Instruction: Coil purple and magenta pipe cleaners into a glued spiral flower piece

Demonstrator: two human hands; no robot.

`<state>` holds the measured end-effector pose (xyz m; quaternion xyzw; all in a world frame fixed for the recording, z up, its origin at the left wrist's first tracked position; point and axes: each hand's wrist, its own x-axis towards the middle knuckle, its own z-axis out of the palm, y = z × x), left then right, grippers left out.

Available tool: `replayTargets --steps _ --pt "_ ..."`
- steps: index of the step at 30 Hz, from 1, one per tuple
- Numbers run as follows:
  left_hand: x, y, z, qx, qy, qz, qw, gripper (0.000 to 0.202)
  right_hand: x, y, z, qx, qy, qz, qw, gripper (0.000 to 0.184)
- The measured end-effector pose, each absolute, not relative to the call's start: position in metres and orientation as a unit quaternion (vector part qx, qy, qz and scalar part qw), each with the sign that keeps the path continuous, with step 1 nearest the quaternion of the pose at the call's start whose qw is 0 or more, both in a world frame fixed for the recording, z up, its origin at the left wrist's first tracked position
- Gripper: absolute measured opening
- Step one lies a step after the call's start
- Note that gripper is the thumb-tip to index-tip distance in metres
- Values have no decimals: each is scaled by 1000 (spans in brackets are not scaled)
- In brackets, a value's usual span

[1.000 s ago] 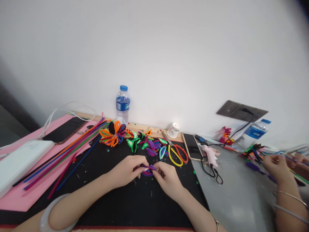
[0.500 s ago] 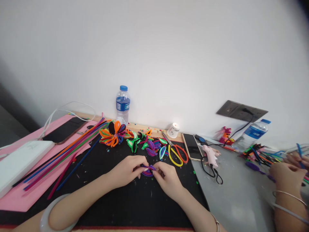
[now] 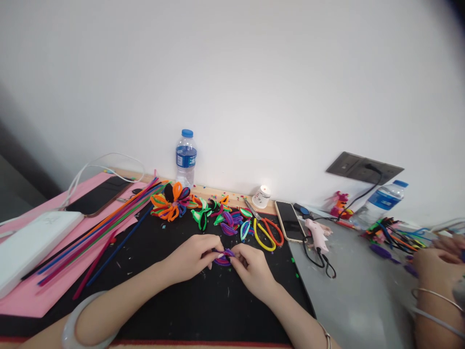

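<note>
Between my fingers, low over the black mat [image 3: 203, 310], is a small bent pipe cleaner piece [image 3: 222, 261] in purple and magenta. My left hand [image 3: 199, 257] pinches its left end, and my right hand [image 3: 252, 269] pinches the right end. The fingertips cover part of it. Just beyond my hands lie several bent pipe cleaner petals [image 3: 229, 223] in purple, green and white. An orange and black pipe cleaner flower [image 3: 170, 201] sits farther left. Scissors [image 3: 267, 235] with yellow and red handles rest beyond my right hand.
Long pipe cleaners [image 3: 98, 232] lie on pink paper [image 3: 32, 300] at left, beside a phone [image 3: 98, 195] and a white box [image 3: 39, 247]. A bottle [image 3: 186, 157], paper cup [image 3: 261, 197], second phone [image 3: 289, 220] and pink glue gun [image 3: 317, 235] stand or lie beyond. Another person's hand [image 3: 438, 266] works at right.
My hands keep their pinch on the pipe cleaner piece with almost no visible movement. At right, the other person's hands have shifted slightly rightward, and the blue strand held up there no longer shows.
</note>
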<state>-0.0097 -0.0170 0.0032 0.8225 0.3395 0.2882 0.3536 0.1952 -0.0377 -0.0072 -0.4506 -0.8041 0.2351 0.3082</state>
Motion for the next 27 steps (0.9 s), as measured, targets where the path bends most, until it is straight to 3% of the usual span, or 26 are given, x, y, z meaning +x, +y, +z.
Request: replayTargets --steps 27 --pt "-10 -18 4 821 328 291 366 16 196 -38 -9 -449 -810 214 309 10"
